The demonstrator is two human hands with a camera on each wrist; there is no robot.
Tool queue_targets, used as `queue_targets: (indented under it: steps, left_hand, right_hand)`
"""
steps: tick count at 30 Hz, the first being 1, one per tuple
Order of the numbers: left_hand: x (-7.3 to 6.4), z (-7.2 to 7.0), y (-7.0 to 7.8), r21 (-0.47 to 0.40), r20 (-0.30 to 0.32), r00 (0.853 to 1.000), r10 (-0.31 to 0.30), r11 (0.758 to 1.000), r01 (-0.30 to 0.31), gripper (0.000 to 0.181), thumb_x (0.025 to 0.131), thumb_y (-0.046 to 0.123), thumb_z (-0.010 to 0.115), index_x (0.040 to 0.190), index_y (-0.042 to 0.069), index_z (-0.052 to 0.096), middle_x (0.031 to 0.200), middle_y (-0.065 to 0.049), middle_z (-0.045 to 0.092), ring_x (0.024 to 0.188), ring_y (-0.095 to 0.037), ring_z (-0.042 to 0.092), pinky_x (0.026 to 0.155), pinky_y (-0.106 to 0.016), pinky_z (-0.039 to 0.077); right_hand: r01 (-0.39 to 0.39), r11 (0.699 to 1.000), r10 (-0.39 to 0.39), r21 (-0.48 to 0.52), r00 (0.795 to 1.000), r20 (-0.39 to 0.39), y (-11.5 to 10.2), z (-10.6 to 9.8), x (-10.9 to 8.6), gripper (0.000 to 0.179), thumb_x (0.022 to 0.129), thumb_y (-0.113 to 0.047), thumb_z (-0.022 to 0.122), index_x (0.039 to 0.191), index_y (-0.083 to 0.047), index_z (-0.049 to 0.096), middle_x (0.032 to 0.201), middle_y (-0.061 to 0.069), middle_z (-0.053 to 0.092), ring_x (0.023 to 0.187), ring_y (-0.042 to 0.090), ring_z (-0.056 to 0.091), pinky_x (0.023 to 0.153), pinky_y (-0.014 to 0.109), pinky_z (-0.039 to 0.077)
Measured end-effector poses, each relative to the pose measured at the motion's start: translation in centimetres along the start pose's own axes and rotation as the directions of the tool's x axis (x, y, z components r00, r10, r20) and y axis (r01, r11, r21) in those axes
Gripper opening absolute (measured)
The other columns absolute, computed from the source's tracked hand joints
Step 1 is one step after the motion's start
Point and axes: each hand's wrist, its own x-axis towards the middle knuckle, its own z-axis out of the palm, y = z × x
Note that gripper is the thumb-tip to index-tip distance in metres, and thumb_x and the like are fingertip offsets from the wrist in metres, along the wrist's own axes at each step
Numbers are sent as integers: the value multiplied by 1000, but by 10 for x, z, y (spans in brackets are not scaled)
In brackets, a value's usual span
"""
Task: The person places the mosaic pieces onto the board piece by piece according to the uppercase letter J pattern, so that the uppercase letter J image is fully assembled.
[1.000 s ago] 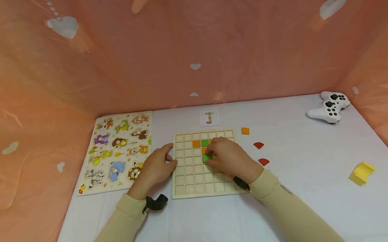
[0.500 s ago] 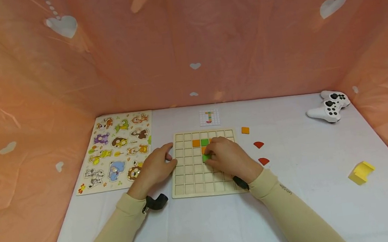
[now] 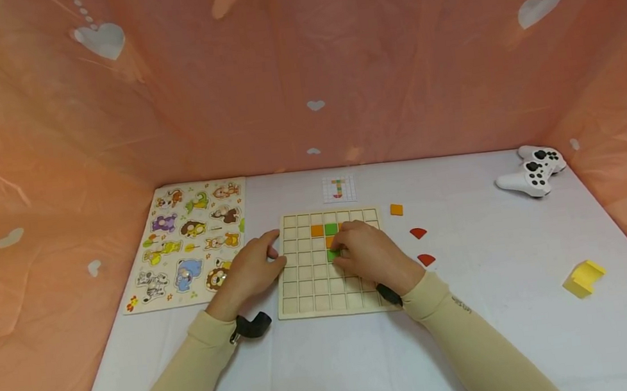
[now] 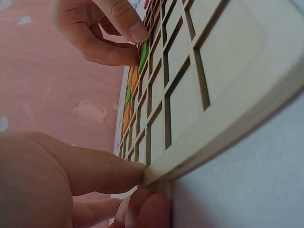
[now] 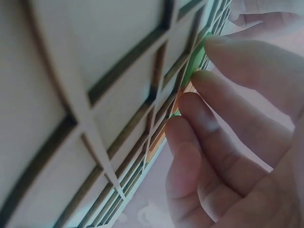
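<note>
My right hand (image 3: 369, 250) is over the middle of the wooden grid board (image 3: 306, 309), its thumb and index finger pinching a green square tile (image 5: 194, 61) that sits at a cell. Above that tile, orange (image 3: 317, 230) and green (image 3: 331, 228) square tiles lie in the grid, some partly hidden by the hand. Along the board's left edge rests my left hand (image 3: 249, 270). In the left wrist view its thumb (image 4: 118, 176) touches the rim, with other fingers bent low beside the board.
Behind the board lies a pattern card (image 3: 338, 189) with a J shape. To the right are an orange tile (image 3: 396, 210) and red quarter-round pieces (image 3: 418, 233). An animal puzzle (image 3: 192, 248) lies left; a game controller (image 3: 533, 173) and yellow block (image 3: 584, 279) stand farther right.
</note>
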Motion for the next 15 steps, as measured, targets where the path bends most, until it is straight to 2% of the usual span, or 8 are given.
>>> queue_targets:
  steps: [7, 15]
  left_hand:
    - [1, -1, 1, 6, -5, 1000, -4, 1000, 4, 65, 101, 21, 68, 161, 2, 48, 107, -10, 68, 87, -21, 59, 75, -32, 44]
    - [0, 0, -1, 4, -3, 1000, 5, 1000, -5, 66, 100, 21, 68, 160, 1, 49, 107, -9, 69, 88, -21, 59, 77, -33, 45]
  right_hand:
    - [9, 1000, -9, 30, 1000, -6, 2, -4, 1, 15, 93, -17, 79, 105, -11, 85, 103, -1, 73, 99, 20, 65, 89, 38, 57]
    - [-79, 995, 80, 68, 997, -22, 23, -17, -5, 22, 97, -21, 76, 114, -8, 83, 113, 3, 76, 108, 23, 69, 97, 43, 58]
